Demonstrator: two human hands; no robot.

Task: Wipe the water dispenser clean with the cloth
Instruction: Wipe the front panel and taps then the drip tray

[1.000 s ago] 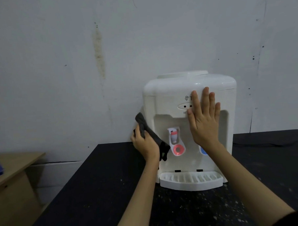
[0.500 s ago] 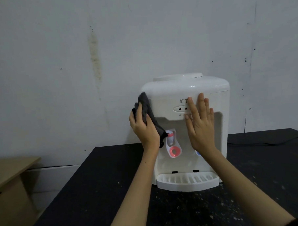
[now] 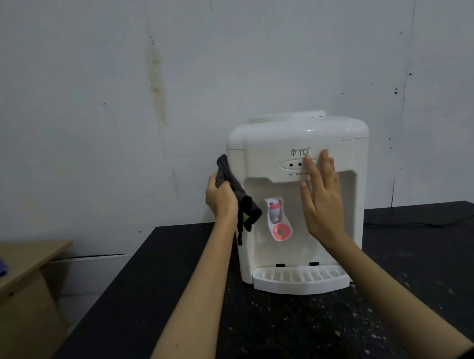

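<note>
A white tabletop water dispenser (image 3: pixel 296 134) stands on a black table (image 3: pixel 143 305) against the wall. My left hand (image 3: pixel 220 200) grips a dark grey cloth (image 3: pixel 235 190) and presses it against the dispenser's left front edge, with the cloth's lower end hanging by the red tap (image 3: pixel 278 221). My right hand (image 3: pixel 322 200) lies flat, fingers together, on the front panel just under the indicator lights and covers the second tap. The drip tray (image 3: pixel 300 282) juts out at the bottom.
A grey wall (image 3: pixel 118 103) rises right behind the dispenser. A low wooden desk (image 3: pixel 22 259) with something blue on it stands at the left edge. A black cable (image 3: pixel 427 221) runs along the table at the right. The tabletop in front is speckled with white flecks.
My left hand rose with the cloth along the dispenser's left edge, then slid back down a little and outward. My right hand stayed flat on the front panel.
</note>
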